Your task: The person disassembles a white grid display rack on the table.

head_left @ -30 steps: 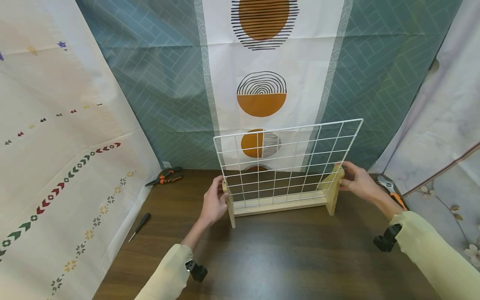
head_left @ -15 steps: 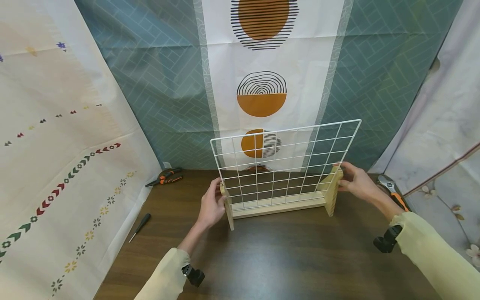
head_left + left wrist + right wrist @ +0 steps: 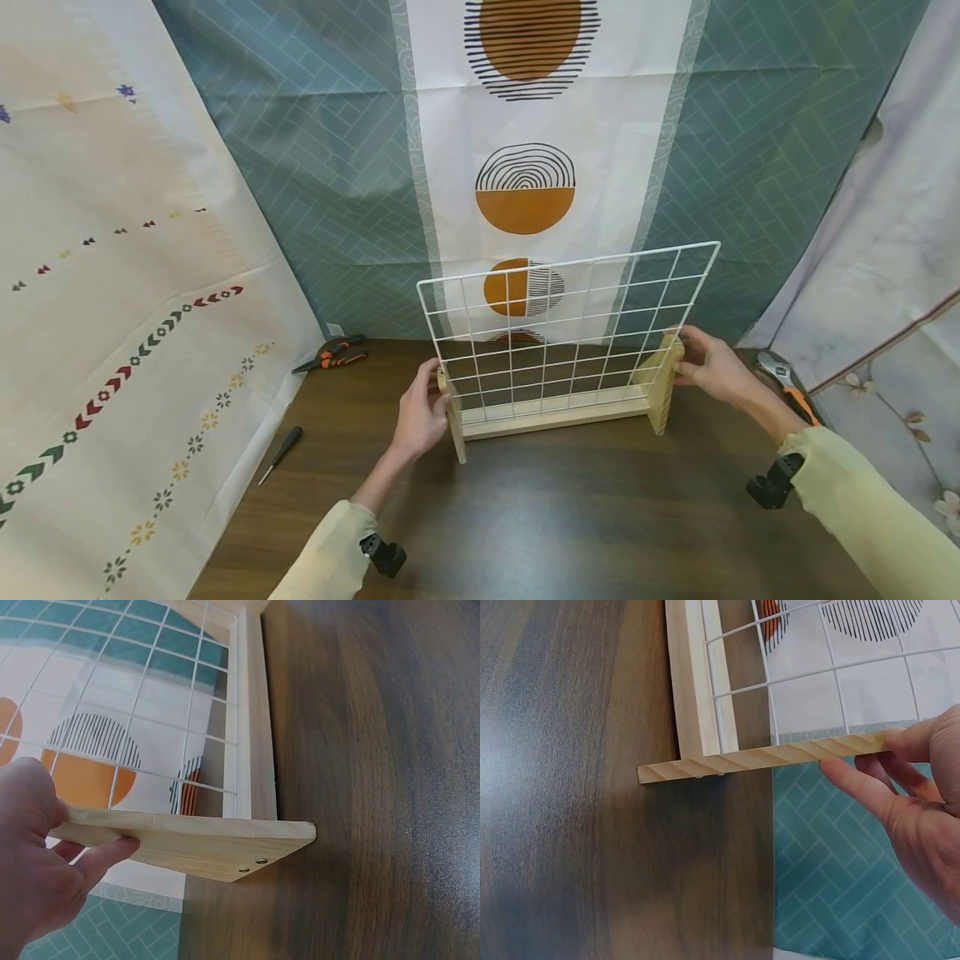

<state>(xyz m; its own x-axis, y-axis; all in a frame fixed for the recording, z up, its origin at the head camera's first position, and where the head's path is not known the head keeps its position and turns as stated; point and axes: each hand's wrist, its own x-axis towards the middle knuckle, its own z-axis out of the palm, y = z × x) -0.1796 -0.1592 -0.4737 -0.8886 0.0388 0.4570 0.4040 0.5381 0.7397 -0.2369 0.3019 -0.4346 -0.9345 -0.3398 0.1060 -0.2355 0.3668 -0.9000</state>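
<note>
A white wire grid leans back in a pale wooden stand on the table. My left hand pinches the top of the stand's left side panel, thumb on one face and fingers on the other. At the opposite end, the right side panel is held between the thumb and fingers of my right hand. A wooden crossbar joins both panels low down, along the grid's bottom edge. Two screw heads show on the left panel's outer face in the left wrist view.
Orange-and-black pliers lie at the back left of the dark wood table. Nearer on that side is a black-handled screwdriver. An adjustable wrench with an orange handle lies on the right. Patterned cloths hang behind and at both sides.
The stand and grid have shifted slightly left and toward me, the left end most. Both hands have kept their hold and moved with it.
</note>
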